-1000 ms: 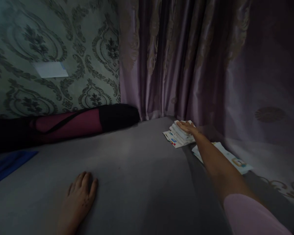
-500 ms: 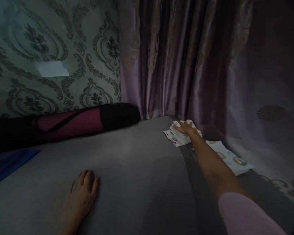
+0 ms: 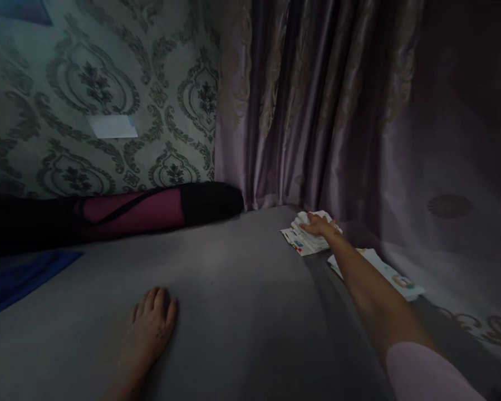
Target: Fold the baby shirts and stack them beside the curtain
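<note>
My right hand (image 3: pixel 318 224) reaches out to a stack of folded white cloths (image 3: pixel 311 243) with coloured prints along the edge, near the foot of the curtain. Its fingers are bent in on the top white cloth, and part of the grip is hidden behind the hand. Beside my forearm lies a folded white cloth with a printed pattern (image 3: pixel 394 277), partly covered by the arm. My left hand (image 3: pixel 152 320) rests palm down on the grey sheet (image 3: pixel 234 312), fingers stretched out, holding nothing.
A long black and magenta bag (image 3: pixel 150 209) lies along the patterned wall (image 3: pixel 96 78). Blue fabric (image 3: pixel 29 278) is at the left. A purple curtain (image 3: pixel 292 111) hangs down behind the stack and along the right side.
My right hand's fingers have drawn in from spread flat to bent on the top cloth. The view has turned slightly left. My left hand stays on the sheet.
</note>
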A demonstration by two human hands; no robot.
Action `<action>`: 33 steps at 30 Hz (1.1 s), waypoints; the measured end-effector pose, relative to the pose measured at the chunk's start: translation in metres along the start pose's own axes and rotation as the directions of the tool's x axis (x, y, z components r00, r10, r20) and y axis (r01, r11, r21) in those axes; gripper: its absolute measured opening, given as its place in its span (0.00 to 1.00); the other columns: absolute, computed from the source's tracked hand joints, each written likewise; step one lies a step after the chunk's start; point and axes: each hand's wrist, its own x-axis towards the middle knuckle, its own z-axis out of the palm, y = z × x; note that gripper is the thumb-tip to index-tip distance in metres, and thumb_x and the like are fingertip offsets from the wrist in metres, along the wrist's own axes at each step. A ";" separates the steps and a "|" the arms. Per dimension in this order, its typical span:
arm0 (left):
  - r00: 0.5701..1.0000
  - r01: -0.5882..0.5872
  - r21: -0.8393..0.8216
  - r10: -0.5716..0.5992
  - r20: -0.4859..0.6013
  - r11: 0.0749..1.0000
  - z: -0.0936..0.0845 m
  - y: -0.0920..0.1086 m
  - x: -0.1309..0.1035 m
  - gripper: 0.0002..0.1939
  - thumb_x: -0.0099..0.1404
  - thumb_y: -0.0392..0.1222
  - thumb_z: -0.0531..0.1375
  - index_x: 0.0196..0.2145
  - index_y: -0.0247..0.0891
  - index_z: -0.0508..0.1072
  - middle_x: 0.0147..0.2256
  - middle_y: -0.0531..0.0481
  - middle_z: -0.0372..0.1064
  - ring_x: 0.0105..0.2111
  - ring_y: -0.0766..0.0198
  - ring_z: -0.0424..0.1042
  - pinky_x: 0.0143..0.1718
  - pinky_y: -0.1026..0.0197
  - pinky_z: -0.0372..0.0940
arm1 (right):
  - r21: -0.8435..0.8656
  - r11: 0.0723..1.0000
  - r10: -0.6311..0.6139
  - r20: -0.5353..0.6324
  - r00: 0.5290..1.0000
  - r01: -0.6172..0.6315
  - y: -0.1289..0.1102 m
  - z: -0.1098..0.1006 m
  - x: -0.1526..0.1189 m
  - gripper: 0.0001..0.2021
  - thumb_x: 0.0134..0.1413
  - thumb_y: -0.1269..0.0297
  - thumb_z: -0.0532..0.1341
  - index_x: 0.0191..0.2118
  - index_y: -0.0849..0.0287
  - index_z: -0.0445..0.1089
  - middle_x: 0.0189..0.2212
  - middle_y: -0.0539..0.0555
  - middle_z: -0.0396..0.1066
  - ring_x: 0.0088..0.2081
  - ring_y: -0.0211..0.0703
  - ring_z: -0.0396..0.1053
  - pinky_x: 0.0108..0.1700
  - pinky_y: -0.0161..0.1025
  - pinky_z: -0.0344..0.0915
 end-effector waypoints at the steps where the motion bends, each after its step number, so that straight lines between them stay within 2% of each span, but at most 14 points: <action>1: 1.000 0.000 -0.009 0.000 -0.002 1.000 0.000 0.000 0.000 0.34 0.64 0.51 0.38 0.58 0.25 0.62 0.60 0.33 0.57 0.61 0.47 0.55 0.59 0.45 0.51 | -0.003 1.000 -0.020 -0.034 0.999 0.020 -0.004 0.001 -0.007 0.32 0.58 0.47 0.52 0.63 0.58 0.54 0.62 0.63 0.55 0.64 0.63 0.47 0.62 0.63 0.38; 4: 1.000 -0.006 -0.036 0.006 -0.023 0.999 0.001 -0.001 0.000 0.32 0.64 0.51 0.40 0.58 0.30 0.63 0.59 0.35 0.60 0.61 0.48 0.55 0.59 0.45 0.51 | -0.003 0.991 -0.129 -0.172 0.977 0.131 -0.023 0.010 -0.034 0.29 0.60 0.55 0.52 0.64 0.61 0.52 0.64 0.64 0.52 0.66 0.60 0.42 0.62 0.64 0.34; 6: 0.999 -0.021 -0.034 0.019 -0.040 0.999 0.002 -0.001 0.000 0.31 0.64 0.50 0.41 0.57 0.32 0.64 0.58 0.36 0.61 0.61 0.48 0.55 0.59 0.45 0.51 | 0.025 0.980 -0.187 -0.197 0.962 0.196 -0.040 0.019 -0.054 0.27 0.61 0.57 0.52 0.63 0.62 0.53 0.64 0.64 0.51 0.66 0.58 0.42 0.63 0.63 0.33; 13: 0.999 0.005 -0.018 -0.006 -0.042 1.000 -0.008 0.007 -0.002 0.32 0.68 0.50 0.37 0.57 0.25 0.62 0.60 0.32 0.57 0.60 0.48 0.57 0.59 0.45 0.49 | 0.235 0.872 -0.426 -0.073 0.902 0.430 -0.113 0.058 -0.122 0.25 0.61 0.59 0.52 0.62 0.60 0.56 0.64 0.63 0.52 0.66 0.54 0.44 0.64 0.59 0.36; 16: 0.999 0.032 -0.025 -0.032 -0.020 0.999 -0.014 0.013 -0.003 0.30 0.69 0.48 0.38 0.58 0.25 0.61 0.61 0.32 0.55 0.61 0.49 0.55 0.60 0.46 0.48 | 0.328 0.794 -0.534 -0.028 0.845 0.512 -0.150 0.070 -0.148 0.26 0.61 0.59 0.53 0.63 0.58 0.55 0.65 0.63 0.51 0.65 0.52 0.47 0.63 0.59 0.40; 20: 0.998 0.050 -0.067 -0.052 -0.041 0.997 -0.018 0.015 -0.003 0.27 0.70 0.48 0.41 0.58 0.29 0.61 0.62 0.34 0.55 0.62 0.49 0.54 0.61 0.47 0.47 | 0.377 0.688 -0.657 -0.040 0.753 0.621 -0.199 0.079 -0.180 0.26 0.60 0.59 0.52 0.62 0.58 0.57 0.65 0.62 0.52 0.65 0.51 0.47 0.63 0.55 0.43; 25: 0.997 0.044 -0.102 -0.050 -0.061 0.994 -0.015 0.012 -0.003 0.29 0.71 0.48 0.40 0.60 0.26 0.59 0.62 0.32 0.53 0.63 0.46 0.51 0.62 0.44 0.46 | 0.386 0.582 -0.762 -0.048 0.646 0.715 -0.242 0.093 -0.215 0.27 0.60 0.57 0.52 0.63 0.60 0.56 0.65 0.61 0.52 0.66 0.51 0.46 0.63 0.54 0.45; 27: 0.997 0.045 -0.110 -0.050 -0.050 0.993 -0.014 0.011 -0.003 0.29 0.71 0.48 0.40 0.61 0.26 0.57 0.62 0.32 0.53 0.63 0.45 0.50 0.62 0.43 0.45 | 0.372 0.573 -0.772 -0.054 0.634 0.730 -0.251 0.100 -0.224 0.27 0.60 0.57 0.50 0.63 0.59 0.56 0.65 0.61 0.52 0.66 0.52 0.46 0.63 0.55 0.44; 33: 0.999 -0.017 -0.087 0.013 -0.051 0.996 -0.018 0.003 -0.001 0.29 0.71 0.49 0.41 0.60 0.27 0.59 0.61 0.30 0.55 0.61 0.45 0.52 0.59 0.43 0.49 | 0.262 0.612 -0.747 -0.117 0.654 0.746 -0.261 0.118 -0.233 0.27 0.62 0.55 0.44 0.61 0.61 0.60 0.64 0.62 0.54 0.65 0.54 0.49 0.63 0.61 0.42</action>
